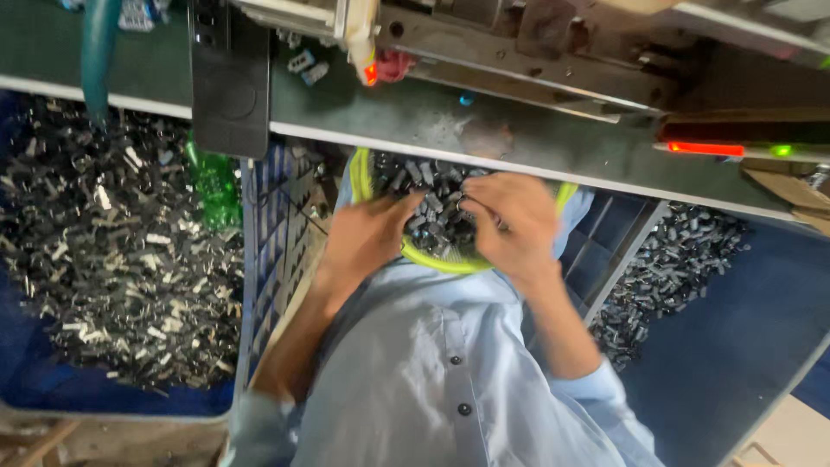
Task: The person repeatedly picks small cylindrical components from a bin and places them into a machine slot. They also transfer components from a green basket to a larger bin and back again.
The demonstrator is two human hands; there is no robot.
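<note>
The bowl [450, 259] is sitting in the person's lap, just under the bench [415, 121] edge, with small parts [437, 212] lying in it. The left hand [367, 238] is resting on the bowl's left rim and the right hand [510, 220] is lying over its right side. Left of the bowl a crate [277, 225] is standing, then a bottle [214, 186], then a tray [112, 259] heaped with scraps. Right of the bowl another heap [670, 268] is lying.

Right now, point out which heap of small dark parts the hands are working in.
The heap in the yellow-green rimmed bowl on the lap, between left hand and right hand; the other heaps lie in blue bins.
</note>
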